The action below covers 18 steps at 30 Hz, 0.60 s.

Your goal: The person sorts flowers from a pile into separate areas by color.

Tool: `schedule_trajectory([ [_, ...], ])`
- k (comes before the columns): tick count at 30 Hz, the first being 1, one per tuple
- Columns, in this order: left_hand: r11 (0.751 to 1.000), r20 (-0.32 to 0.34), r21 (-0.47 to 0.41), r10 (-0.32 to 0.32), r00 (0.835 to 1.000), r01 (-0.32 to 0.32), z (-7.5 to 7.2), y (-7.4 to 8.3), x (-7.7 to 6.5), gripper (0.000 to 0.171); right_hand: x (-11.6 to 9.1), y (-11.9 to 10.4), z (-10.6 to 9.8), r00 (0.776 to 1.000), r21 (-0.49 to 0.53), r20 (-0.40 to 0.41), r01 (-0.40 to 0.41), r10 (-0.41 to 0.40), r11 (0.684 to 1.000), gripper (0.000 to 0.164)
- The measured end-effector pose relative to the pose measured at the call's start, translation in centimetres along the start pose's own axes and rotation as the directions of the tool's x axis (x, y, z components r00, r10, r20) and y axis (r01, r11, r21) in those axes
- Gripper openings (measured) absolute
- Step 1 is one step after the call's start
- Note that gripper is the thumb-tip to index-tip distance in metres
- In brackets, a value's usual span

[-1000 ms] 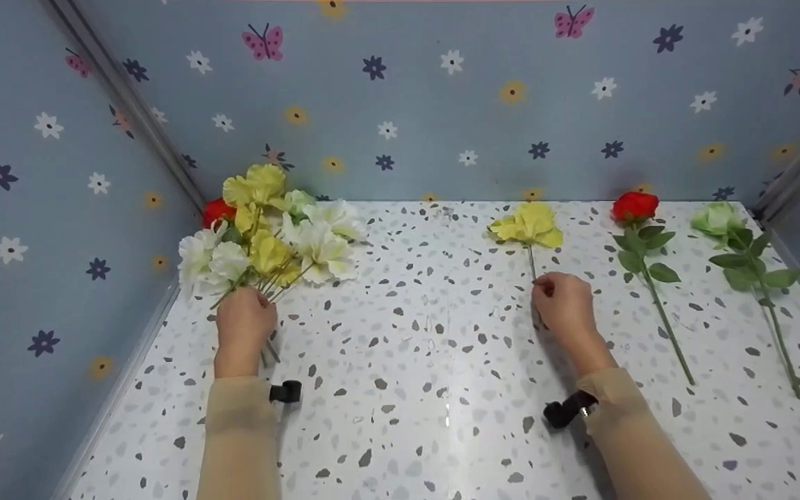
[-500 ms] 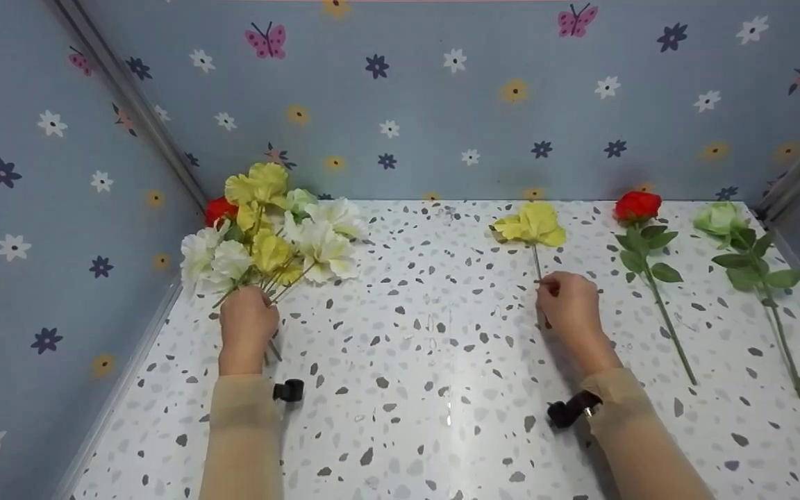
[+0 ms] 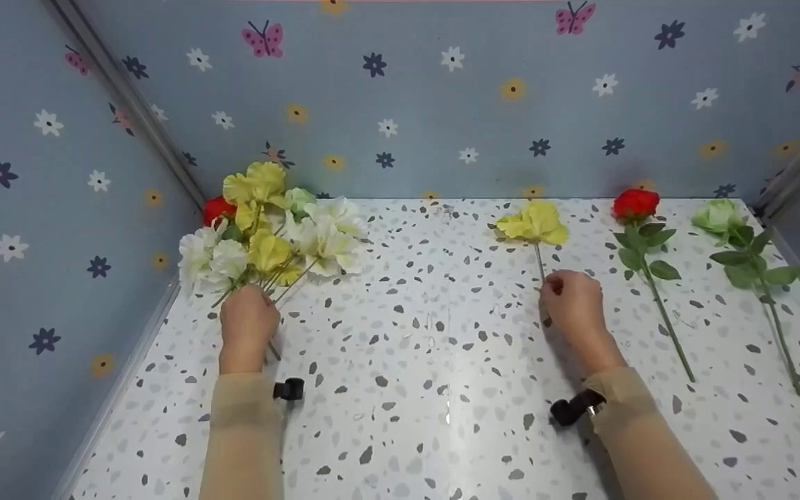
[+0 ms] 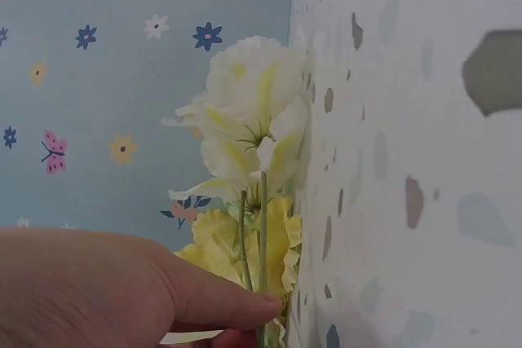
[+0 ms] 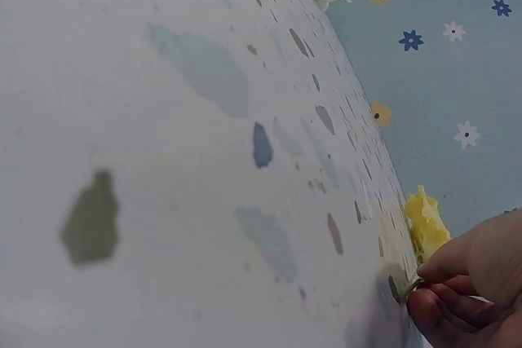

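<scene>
Here, the left hand [image 3: 250,321] is gripping the bunch [image 3: 268,250] by its stems [image 4: 263,234]; the right hand [image 3: 572,302] is pinching the stem [image 3: 539,260] of a yellow flower [image 3: 533,223] left of the red rose [image 3: 636,205] — probably light, soft-headed, but stiff enough there for holding.

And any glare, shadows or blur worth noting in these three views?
Head view: a small bright glare streak on the tabletop, a shadow along the inner side of the right forearm; left wrist view: dim, the tabletop tipped on its side; right wrist view: also dim, near speckles soft-edged, a shadow beside the right hand's fingers.
</scene>
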<state>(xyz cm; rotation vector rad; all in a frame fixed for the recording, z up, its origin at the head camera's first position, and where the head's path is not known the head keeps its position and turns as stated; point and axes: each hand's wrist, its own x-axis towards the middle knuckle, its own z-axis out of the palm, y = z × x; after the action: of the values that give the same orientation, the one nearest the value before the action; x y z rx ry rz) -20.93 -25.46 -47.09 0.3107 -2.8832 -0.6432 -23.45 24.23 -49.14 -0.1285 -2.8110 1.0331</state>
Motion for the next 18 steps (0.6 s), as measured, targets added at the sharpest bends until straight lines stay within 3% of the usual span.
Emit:
schedule_trajectory([
  [6, 0.994, -0.012, -0.113, -0.009, 1.0, 0.008, -0.9, 1.6, -0.3, 0.014, -0.8, -0.6, -0.8, 1.0, 0.046, -0.01, -0.007, 0.008, 0.999, 0.026],
  [11, 0.968, -0.037, -0.252, -0.005, 0.999, -0.004, -1.0, 4.5, -0.7, 0.013, -1.6, -1.3, -2.1, 0.999, 0.091, 0.012, -0.042, 0.041, 0.995, 0.026],
  [14, 0.922, -0.024, -0.386, 0.011, 1.0, -0.019, -0.6, 7.1, -1.2, 0.012, -2.4, -1.9, -2.7, 0.997, 0.159, 0.054, -0.065, 0.057, 0.985, 0.029],
  [18, 0.812, 0.039, -0.584, 0.059, 0.997, -0.025, 1.0, 11.3, -2.5, 0.01, -3.7, -2.7, -2.8, 0.995, 0.291, 0.096, -0.06, 0.033, 0.955, 0.033],
])
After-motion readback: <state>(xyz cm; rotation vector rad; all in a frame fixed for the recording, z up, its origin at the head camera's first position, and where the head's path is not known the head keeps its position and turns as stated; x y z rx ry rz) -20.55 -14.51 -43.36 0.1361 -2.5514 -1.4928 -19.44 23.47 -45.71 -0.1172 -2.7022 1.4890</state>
